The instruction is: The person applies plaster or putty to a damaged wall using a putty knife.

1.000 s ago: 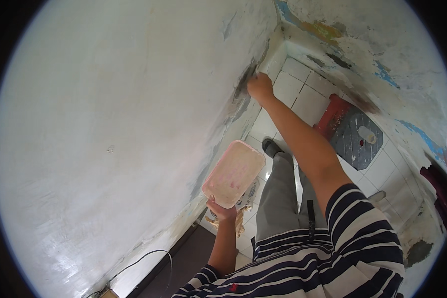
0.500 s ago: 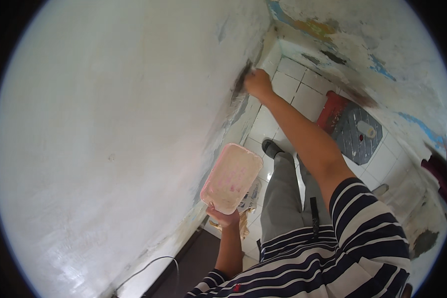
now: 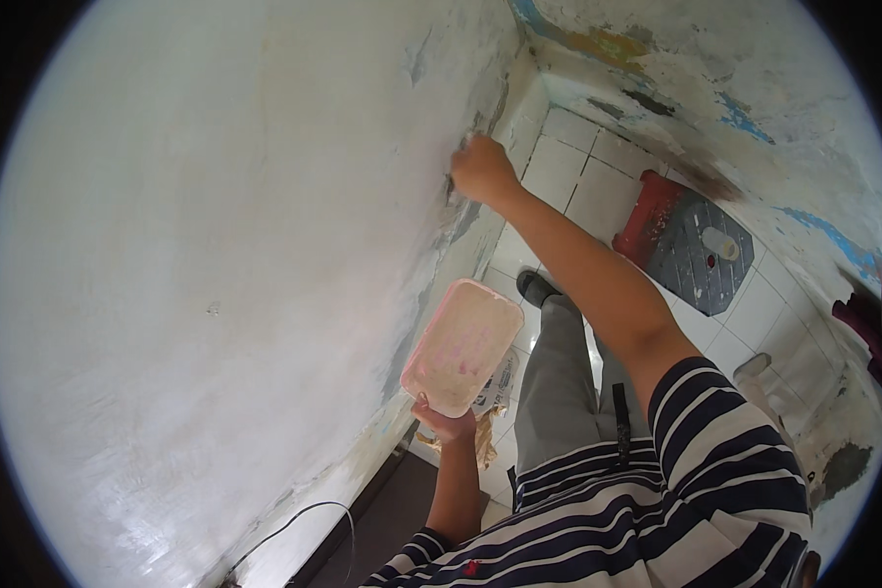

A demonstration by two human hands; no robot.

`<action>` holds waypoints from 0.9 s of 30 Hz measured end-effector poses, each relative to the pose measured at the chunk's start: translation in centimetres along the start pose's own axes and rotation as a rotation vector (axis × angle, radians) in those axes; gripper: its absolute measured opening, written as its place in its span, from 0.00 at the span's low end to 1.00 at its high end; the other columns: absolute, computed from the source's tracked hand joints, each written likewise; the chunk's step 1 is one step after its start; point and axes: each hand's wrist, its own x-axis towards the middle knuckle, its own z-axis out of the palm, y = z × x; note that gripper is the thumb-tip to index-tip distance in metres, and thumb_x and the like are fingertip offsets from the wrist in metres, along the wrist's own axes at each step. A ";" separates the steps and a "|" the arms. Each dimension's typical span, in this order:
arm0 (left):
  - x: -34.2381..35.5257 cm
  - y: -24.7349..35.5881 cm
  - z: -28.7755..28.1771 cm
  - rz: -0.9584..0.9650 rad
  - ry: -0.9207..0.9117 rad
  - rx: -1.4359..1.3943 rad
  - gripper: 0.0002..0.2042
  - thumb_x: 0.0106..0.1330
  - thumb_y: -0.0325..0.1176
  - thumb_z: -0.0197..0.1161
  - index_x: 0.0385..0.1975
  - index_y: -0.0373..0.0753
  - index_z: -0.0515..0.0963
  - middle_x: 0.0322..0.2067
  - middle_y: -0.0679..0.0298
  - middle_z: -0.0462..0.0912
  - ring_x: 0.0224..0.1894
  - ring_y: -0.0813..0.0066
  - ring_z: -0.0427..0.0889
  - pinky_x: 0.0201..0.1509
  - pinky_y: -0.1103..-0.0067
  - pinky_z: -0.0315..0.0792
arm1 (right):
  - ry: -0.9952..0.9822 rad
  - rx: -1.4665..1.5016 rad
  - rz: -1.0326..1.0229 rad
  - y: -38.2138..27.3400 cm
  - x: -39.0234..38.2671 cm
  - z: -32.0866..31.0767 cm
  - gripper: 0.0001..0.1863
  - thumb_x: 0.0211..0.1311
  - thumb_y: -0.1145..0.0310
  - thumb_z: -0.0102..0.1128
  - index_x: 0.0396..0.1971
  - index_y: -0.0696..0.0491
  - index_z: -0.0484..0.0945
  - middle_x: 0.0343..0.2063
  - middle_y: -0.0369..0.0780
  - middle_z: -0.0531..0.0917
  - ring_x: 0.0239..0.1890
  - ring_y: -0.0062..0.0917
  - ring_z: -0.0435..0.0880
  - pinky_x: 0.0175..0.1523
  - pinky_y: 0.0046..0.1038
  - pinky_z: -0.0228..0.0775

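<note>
By the patchy white wall point(image 3: 216, 235), the right hand point(image 3: 483, 169), curled closed with any tool hidden, is shifting slightly leftward against the damaged strip point(image 3: 459, 225), apparently continuing its stroke, while the left hand point(image 3: 445, 421) is gripping the pink-rimmed tray point(image 3: 465, 343) above the tiled floor point(image 3: 598, 201).

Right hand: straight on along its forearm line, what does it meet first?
The pale wall, it seems, up and left in the picture. The right hand looks at or very near that surface; one view leaves any gap unclear.
</note>
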 end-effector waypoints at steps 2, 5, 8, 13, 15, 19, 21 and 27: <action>-0.2 0.2 0.1 -0.016 0.058 0.013 0.33 0.61 0.52 0.44 0.66 0.43 0.63 0.63 0.60 0.69 0.68 0.57 0.65 0.69 0.59 0.61 | -0.001 0.244 0.109 -2.0 -0.5 -1.6 0.14 0.59 0.65 0.54 0.29 0.65 0.76 0.29 0.58 0.81 0.36 0.57 0.80 0.45 0.44 0.74; -0.1 0.5 0.1 -0.004 0.043 0.003 0.33 0.60 0.52 0.44 0.66 0.43 0.63 0.64 0.60 0.69 0.68 0.58 0.65 0.70 0.59 0.61 | -0.002 0.078 -0.097 1.1 -4.1 -4.5 0.12 0.61 0.68 0.51 0.29 0.64 0.74 0.26 0.55 0.81 0.31 0.49 0.82 0.39 0.42 0.76; 0.1 0.8 0.0 0.007 0.053 0.004 0.33 0.60 0.52 0.45 0.66 0.43 0.63 0.64 0.60 0.69 0.68 0.58 0.65 0.70 0.59 0.60 | -0.118 0.348 -0.014 6.9 -5.8 -2.6 0.11 0.63 0.70 0.48 0.30 0.64 0.74 0.24 0.50 0.81 0.27 0.39 0.84 0.32 0.38 0.76; -0.2 0.4 -0.7 0.006 0.058 0.023 0.34 0.60 0.52 0.46 0.66 0.44 0.63 0.64 0.60 0.68 0.68 0.57 0.65 0.70 0.59 0.60 | 0.087 0.214 0.268 5.4 -2.4 3.8 0.10 0.64 0.71 0.47 0.32 0.62 0.75 0.24 0.47 0.81 0.25 0.32 0.84 0.29 0.33 0.75; -0.2 0.4 -0.9 0.018 0.035 -0.014 0.34 0.59 0.53 0.47 0.66 0.44 0.62 0.64 0.60 0.68 0.68 0.57 0.65 0.70 0.59 0.60 | 0.159 -0.003 0.072 1.7 -1.5 3.2 0.10 0.64 0.71 0.47 0.32 0.62 0.75 0.24 0.46 0.81 0.26 0.31 0.84 0.29 0.32 0.74; 0.0 0.7 -1.4 -0.005 0.071 -0.014 0.34 0.59 0.53 0.47 0.66 0.44 0.62 0.64 0.61 0.68 0.68 0.57 0.65 0.70 0.58 0.60 | -0.070 0.472 0.348 -0.6 -5.8 -1.4 0.15 0.58 0.67 0.51 0.30 0.66 0.78 0.31 0.58 0.82 0.38 0.53 0.83 0.45 0.43 0.76; 0.2 0.9 -1.6 -0.029 0.038 -0.002 0.34 0.59 0.53 0.47 0.66 0.45 0.63 0.64 0.61 0.68 0.68 0.57 0.65 0.70 0.58 0.60 | -0.089 0.686 0.418 2.0 -7.1 -2.4 0.14 0.58 0.67 0.51 0.31 0.65 0.78 0.32 0.58 0.82 0.38 0.53 0.83 0.46 0.43 0.75; 0.4 0.3 -2.0 -0.030 0.084 0.001 0.33 0.60 0.52 0.46 0.66 0.45 0.64 0.64 0.61 0.69 0.68 0.57 0.65 0.70 0.57 0.60 | 0.116 0.268 0.415 6.5 -3.0 4.2 0.13 0.57 0.68 0.53 0.31 0.64 0.78 0.30 0.56 0.82 0.39 0.50 0.83 0.47 0.44 0.74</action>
